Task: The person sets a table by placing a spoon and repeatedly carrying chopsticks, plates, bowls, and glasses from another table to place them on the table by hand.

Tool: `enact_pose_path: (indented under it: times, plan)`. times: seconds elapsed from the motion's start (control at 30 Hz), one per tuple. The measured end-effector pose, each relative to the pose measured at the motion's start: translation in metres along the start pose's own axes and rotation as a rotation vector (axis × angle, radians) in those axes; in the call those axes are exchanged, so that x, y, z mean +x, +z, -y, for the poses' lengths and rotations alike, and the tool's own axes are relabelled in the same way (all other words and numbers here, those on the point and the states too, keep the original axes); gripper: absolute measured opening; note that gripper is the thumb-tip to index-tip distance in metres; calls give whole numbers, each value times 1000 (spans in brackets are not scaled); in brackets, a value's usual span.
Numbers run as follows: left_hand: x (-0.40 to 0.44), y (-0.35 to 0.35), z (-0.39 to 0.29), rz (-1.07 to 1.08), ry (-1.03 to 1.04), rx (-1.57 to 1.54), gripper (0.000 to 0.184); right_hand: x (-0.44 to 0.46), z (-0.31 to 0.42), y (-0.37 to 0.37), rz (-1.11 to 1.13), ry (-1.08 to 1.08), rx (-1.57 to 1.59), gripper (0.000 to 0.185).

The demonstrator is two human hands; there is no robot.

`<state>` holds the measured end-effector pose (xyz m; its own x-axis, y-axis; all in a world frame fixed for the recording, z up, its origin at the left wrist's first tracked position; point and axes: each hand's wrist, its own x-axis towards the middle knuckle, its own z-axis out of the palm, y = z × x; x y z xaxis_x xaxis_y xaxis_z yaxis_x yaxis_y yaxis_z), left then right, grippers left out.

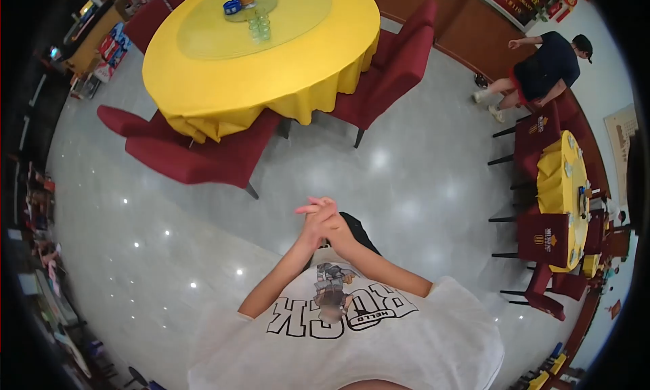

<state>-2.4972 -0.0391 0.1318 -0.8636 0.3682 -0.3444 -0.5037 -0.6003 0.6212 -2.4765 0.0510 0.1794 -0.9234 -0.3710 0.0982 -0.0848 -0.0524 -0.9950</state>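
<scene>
In front of my waist, my left hand (314, 222) and my right hand (333, 226) are clasped together. Their fingers are interlaced, with a few tips pointing to the left. No object shows between them, though the palms are hidden. Both hands are in the air above the grey floor (325, 163), just beyond the white printed T-shirt (250, 356) I wear. Neither one touches any furniture. Closest to them is a dark red chair (196, 158), ahead and to the left.
Ahead stands a round table with a yellow cloth (203, 92), bearing a glass turntable (305, 14) and several glasses (259, 28). Another red chair (389, 78) is at its right. A person in dark clothes (545, 68) walks at the far right, near a second yellow table (552, 173).
</scene>
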Motion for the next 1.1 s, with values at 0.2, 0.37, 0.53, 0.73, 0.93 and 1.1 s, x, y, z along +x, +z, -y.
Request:
enact_pose_path:
  times: [0.2, 0.37, 0.53, 0.73, 0.93, 1.1]
  plan:
    - [128, -10, -46, -307, 537, 1135, 13, 126, -31, -59, -401, 367, 864, 40]
    - [233, 13, -111, -382, 573, 1050, 21, 238, -47, -115, -448, 413, 1036, 39]
    - [273, 14, -149, -482, 526, 902, 19, 306, -25, -129, -493, 559, 918, 36]
    - [322, 10, -174, -414, 523, 731, 17, 360, -27, -146, -528, 473, 863, 29]
    - [388, -36, -198, -241, 431, 594, 12, 417, -51, -167, -347, 403, 381, 31]
    - [433, -86, -256, -24, 418, 725, 21, 486, -88, -188, -186, 200, 210, 20]
